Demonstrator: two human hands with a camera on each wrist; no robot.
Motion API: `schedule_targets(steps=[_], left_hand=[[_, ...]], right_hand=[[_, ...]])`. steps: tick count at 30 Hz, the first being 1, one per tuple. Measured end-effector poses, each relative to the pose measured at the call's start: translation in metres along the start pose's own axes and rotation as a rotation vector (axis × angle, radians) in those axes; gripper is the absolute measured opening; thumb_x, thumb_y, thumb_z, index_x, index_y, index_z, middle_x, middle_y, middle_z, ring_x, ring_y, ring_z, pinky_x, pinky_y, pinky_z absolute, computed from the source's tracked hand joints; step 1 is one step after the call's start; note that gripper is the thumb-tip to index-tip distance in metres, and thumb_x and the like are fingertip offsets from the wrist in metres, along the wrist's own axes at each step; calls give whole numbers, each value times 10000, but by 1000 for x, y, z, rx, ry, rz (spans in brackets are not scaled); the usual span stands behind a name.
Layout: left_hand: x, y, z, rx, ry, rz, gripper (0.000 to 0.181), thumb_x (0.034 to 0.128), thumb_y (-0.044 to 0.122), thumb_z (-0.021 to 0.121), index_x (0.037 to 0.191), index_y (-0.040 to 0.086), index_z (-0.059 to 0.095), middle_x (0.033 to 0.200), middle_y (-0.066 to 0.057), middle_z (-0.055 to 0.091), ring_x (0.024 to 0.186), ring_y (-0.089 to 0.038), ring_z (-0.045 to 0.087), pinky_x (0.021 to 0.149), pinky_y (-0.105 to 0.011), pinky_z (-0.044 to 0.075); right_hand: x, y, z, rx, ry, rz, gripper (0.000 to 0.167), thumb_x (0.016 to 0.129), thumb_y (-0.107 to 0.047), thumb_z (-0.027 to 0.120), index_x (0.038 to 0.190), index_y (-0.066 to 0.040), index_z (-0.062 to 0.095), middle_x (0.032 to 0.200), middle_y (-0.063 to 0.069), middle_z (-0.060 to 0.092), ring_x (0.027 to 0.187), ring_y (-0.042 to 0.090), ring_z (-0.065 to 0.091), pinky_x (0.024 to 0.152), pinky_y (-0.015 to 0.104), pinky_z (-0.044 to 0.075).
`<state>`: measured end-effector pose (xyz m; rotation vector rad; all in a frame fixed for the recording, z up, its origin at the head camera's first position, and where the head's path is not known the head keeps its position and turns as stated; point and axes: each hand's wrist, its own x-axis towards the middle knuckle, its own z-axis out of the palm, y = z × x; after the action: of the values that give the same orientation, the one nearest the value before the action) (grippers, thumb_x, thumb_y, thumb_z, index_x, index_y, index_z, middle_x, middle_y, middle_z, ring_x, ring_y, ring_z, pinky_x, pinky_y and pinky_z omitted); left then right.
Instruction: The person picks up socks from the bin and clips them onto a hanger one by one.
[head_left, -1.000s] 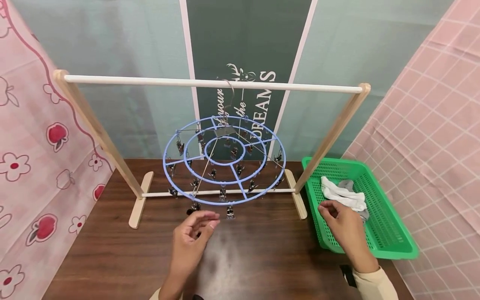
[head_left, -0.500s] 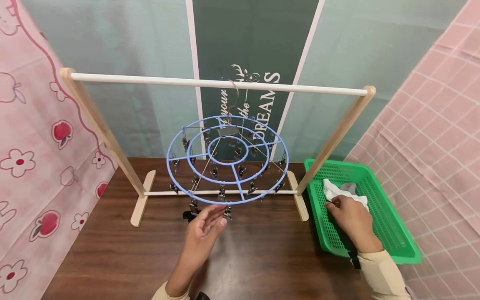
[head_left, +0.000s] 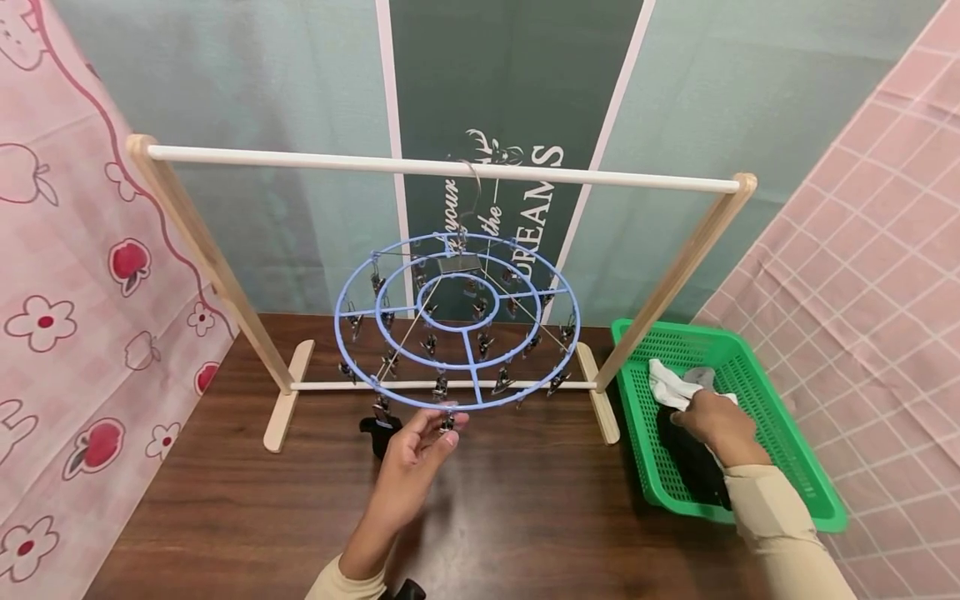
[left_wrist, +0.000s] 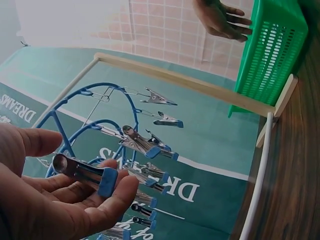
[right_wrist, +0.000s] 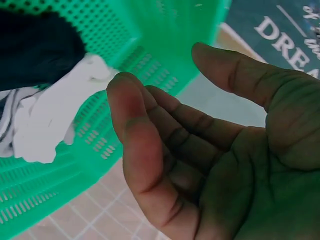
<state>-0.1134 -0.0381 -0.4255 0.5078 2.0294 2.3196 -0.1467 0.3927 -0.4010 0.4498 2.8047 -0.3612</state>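
At far left, the rack's left upright (head_left: 212, 262) stands on the table (head_left: 210, 517), lifting the white rail (head_left: 360, 163) so that things can hang free beneath. A hanging black cloth (head_left: 381, 435) appears to be caught by a clip at the front left of the blue hanger (head_left: 468, 348), though the bite is too small to make out. Just beside it, the left hand (head_left: 412, 458) cradles a metal clip (left_wrist: 85, 172), fingers loosely curved and thumb standing off, probably steadying a dangling part without squeezing. The hanger, 3 rings joined by spokes, hangs by 1 hook (head_left: 476, 182) over the rail, letting its clips dangle. Beyond the right upright (head_left: 672, 283) sits the green basket (head_left: 633, 417), presumably for easy reach, containing a white cloth (head_left: 669, 385), a grey cloth (head_left: 701, 377) and a dark cloth (head_left: 690, 458). Over it, the right hand (head_left: 722, 427) grasps nothing, its thumb well apart from bent fingers; whether a fingertip touches the white cloth I cannot tell.
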Motion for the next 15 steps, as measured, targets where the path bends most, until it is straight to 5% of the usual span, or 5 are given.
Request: schedule_targets(steps=[7,15], left_hand=[[0,-1,-3,-14,-11,-4,250,925,-11,592,1162,-87,565,1077,-257,654,1011,-230,640,863,-270,520],[0,-1,-4,-51,-8,-52,258,930,4,596,1173,-79,577,1059,-268,656,955,-160,652,798,-298,551]], right_hand=[[13,10,1,-11,-64,28,371,879,-292,649,941,66,572,735,155,544,646,291,511,562,430,407],[32,22,9,63,-139,46,231,873,-196,641,818,4,538,698,113,545,581,225,549,528,353,435]])
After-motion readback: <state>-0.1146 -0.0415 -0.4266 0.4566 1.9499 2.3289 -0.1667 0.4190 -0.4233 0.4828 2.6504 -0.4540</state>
